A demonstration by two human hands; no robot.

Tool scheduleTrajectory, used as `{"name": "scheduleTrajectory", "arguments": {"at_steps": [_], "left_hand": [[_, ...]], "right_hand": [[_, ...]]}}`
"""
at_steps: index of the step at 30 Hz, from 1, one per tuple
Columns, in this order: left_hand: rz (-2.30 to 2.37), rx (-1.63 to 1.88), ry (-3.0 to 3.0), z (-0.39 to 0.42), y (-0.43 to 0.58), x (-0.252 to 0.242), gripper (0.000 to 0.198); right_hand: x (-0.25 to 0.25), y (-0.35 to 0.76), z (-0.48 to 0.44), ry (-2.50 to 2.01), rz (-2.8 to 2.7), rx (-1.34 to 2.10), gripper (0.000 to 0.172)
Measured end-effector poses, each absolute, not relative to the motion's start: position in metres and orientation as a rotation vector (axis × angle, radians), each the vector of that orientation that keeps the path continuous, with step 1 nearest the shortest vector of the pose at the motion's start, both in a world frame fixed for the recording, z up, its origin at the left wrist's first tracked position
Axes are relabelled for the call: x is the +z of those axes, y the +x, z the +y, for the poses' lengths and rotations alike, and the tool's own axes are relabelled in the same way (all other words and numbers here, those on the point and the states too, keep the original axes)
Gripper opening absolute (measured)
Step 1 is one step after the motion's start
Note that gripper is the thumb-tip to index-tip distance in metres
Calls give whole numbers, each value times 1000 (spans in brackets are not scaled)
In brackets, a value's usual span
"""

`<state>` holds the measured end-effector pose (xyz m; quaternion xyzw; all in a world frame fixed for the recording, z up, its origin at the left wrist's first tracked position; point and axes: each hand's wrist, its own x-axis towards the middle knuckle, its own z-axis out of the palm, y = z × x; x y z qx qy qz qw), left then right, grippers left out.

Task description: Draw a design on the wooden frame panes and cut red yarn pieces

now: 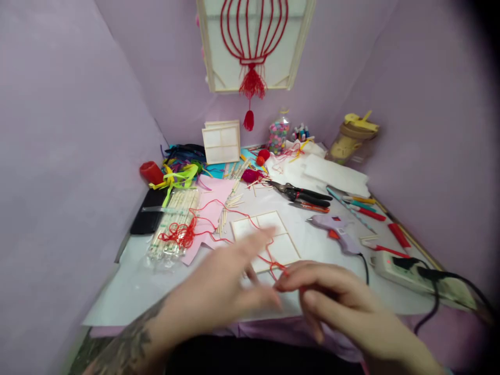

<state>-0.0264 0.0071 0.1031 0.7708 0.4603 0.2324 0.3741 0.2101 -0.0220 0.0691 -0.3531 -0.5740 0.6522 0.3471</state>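
Observation:
Red yarn lies in a loose tangle on the left and runs in thin strands across the table to my hands. My right hand has its fingers bent together, with the yarn at the index fingertip. Close by on the left, my left hand is slightly blurred, its thumb and fingers spread apart. Strands pass behind and beside its fingers; I see none gripped there. Under the hands is a square white panel with thin wooden strips along its edges and across its middle, partly covered by my left hand.
A lilac glue gun, black-handled pliers and a power strip lie on the right. To the left are a bag of wooden sticks, pink paper and a black phone. A pompom jar stands behind.

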Motion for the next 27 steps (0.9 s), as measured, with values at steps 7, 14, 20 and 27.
{"name": "scheduleTrajectory", "arguments": {"at_steps": [7,14,20,27], "left_hand": [[1329,902,1741,38,-87,90,22],[2410,1277,1797,90,-196,106,17],[1268,724,2108,36,-43,90,54],[1104,744,1956,25,-56,71,36]], "right_hand": [[69,241,-9,-1050,-1117,1402,18],[57,285,-12,-1077,-979,1141,16],[56,209,-22,-1146,-1178,1571,21],[55,220,-12,-1024,-1397,1411,16]]}}
